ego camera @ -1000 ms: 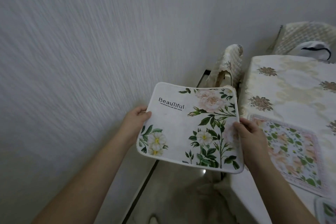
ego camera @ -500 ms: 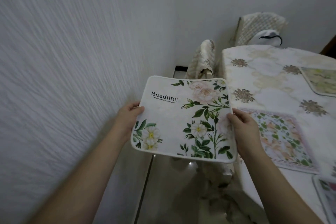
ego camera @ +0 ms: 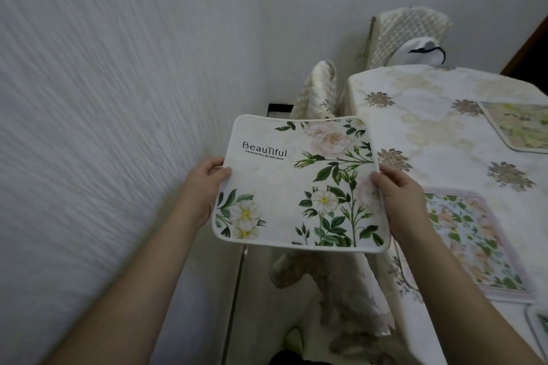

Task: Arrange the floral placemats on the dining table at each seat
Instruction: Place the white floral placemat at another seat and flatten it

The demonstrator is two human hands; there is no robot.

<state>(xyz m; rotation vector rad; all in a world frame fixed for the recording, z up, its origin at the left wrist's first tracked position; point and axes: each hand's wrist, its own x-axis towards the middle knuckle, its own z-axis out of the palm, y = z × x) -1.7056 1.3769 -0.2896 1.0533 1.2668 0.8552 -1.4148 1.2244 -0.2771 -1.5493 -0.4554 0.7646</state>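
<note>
A white floral placemat printed "Beautiful" is held flat in the air, left of the dining table. My left hand grips its left edge and my right hand grips its right edge, thumbs on top. On the table's patterned cloth lies a pink-bordered floral placemat just right of my right hand. Another greenish placemat lies at the far right. A third mat's corner shows at the bottom right.
A textured white wall runs close along the left. A cloth-covered chair stands between wall and table. A quilted chair with a white bag stands behind the table. Draped tablecloth hangs below the held mat.
The view has swung right, bringing more of the table and the far right placemat into sight. The held mat has shifted toward the table; both hands keep their grip.
</note>
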